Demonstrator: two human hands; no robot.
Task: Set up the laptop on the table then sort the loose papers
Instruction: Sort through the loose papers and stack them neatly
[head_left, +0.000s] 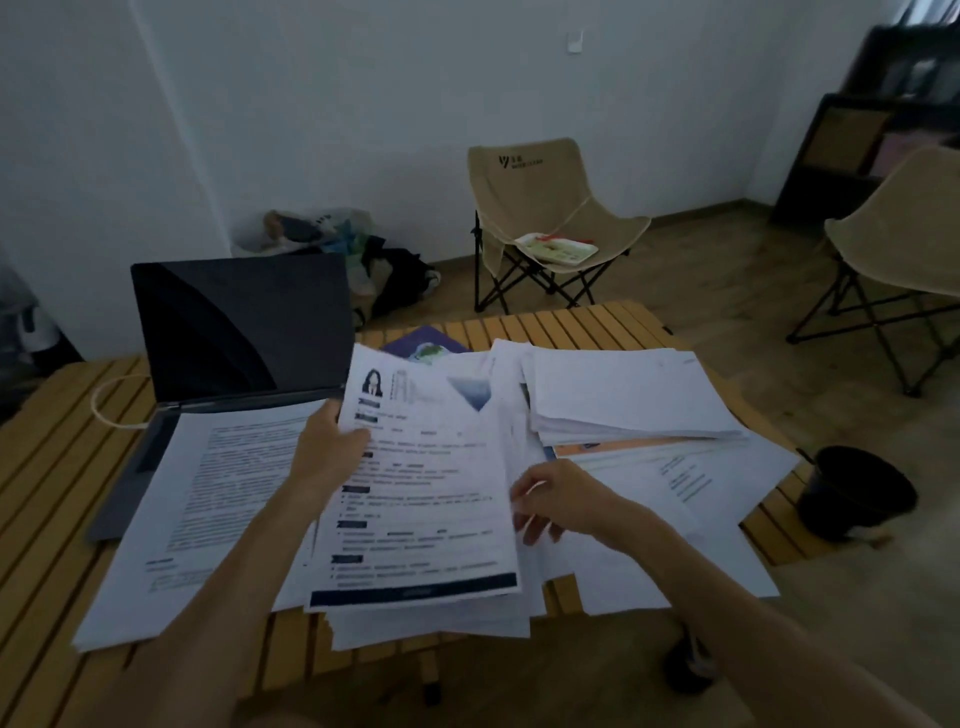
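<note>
Head view looks down on a yellow wooden slat table (571, 322) covered in paper. At 10 o'clock sits the dark grey laptop (234, 332) with its lid up and its screen black — a big white printed sheet (208, 499) lies over its keyboard and hangs toward the near edge.

In the middle, the left hand (324, 452) grips the left edge of a white printed page with a small photo at its top (421, 488), thumb on top and fingers curled behind. This page lies on top of a loose pile of white papers (431, 618). The right hand (556, 499) is at 4 o'clock from the page's middle, with its fingers curled around the right edge of the papers; what is under them cannot be made out.

At 2 o'clock rests a thick stack of white sheets (623, 395), on top of more spread-out pages. A purple booklet (426, 345) peeks out at 12 o'clock.

Past the table stands a beige folding camp chair (540, 208) with a small tray on its seat. A black bucket (852, 493) sits on the floor at 3 o'clock.
</note>
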